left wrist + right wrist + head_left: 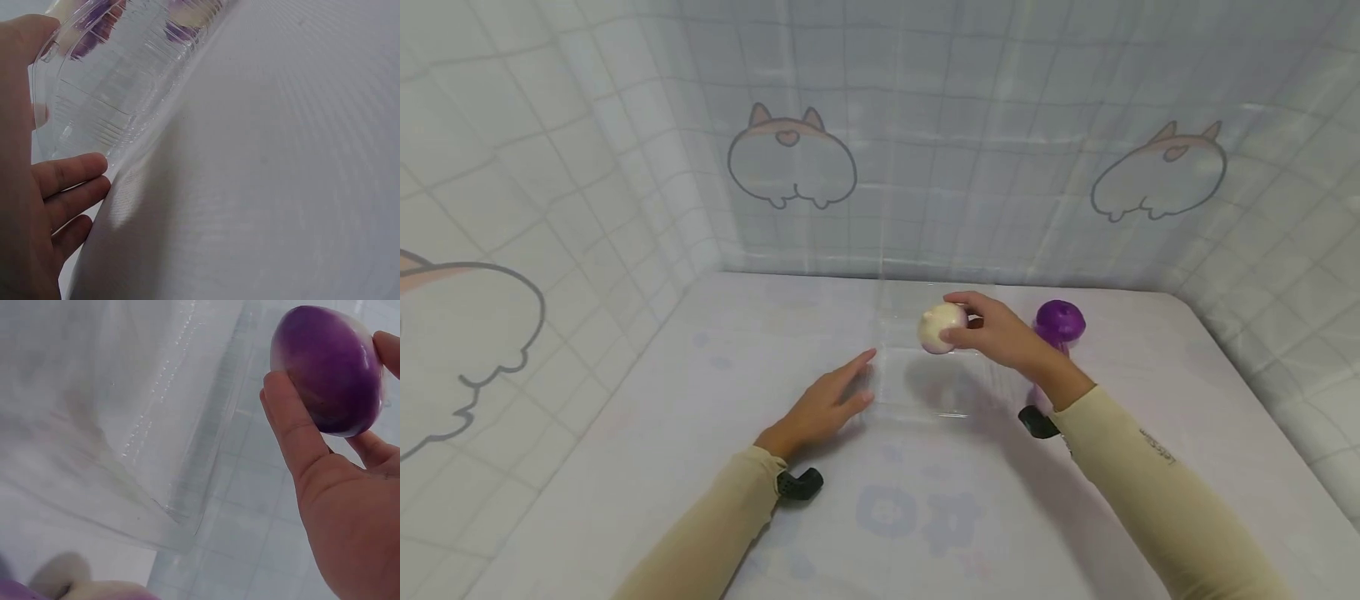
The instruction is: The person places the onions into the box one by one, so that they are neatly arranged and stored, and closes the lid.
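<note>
My right hand (1000, 333) pinched the little purple-and-white turnip toy (942, 327) above the clear plastic box (925, 392). It looked light, smooth and probably slippery, so gripping around its middle seemed safest. My left hand (820, 408) lay flat, fingers touching the box.

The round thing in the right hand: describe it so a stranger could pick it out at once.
On the white table, over the clear plastic box, the right hand grips a small egg-shaped piece. It is white shading into purple, and held aloft, unlike the all-purple mushroom-shaped piece behind the wrist.
</note>
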The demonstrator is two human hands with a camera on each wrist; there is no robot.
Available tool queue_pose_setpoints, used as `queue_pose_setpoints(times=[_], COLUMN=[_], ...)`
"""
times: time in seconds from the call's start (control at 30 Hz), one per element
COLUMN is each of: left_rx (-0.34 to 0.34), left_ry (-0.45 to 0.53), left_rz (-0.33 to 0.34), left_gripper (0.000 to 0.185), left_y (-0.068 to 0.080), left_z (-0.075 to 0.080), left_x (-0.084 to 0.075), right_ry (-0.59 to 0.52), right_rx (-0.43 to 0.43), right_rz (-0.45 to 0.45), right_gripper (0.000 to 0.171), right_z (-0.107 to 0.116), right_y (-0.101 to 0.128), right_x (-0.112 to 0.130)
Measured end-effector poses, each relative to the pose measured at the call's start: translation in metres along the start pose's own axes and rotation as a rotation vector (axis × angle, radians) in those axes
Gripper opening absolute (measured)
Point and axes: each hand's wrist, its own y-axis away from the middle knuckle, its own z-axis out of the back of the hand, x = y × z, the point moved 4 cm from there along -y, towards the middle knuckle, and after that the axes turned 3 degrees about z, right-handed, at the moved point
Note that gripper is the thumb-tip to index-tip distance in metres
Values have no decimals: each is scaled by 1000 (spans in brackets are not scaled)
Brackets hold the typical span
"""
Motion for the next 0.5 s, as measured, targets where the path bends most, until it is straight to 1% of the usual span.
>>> queue_pose_setpoints(times=[0.13,0.3,0.5], left_rx=[-2,-6,-15], left_ry=[-4,-30,-32], left_rz=[8,23,-1], left_gripper=[67,68,69], left_y=[0,2,1], left_z=[-1,-1,1], left_x=[0,2,1], right_ry=[49,73,79], right_rx=[8,59,63], right_rz=[-9,3,24], right_gripper=[66,64,68], right_z=[-2,-8,-8], right_y=[-5,-12,-21], right_x=[-1,-5,-5])
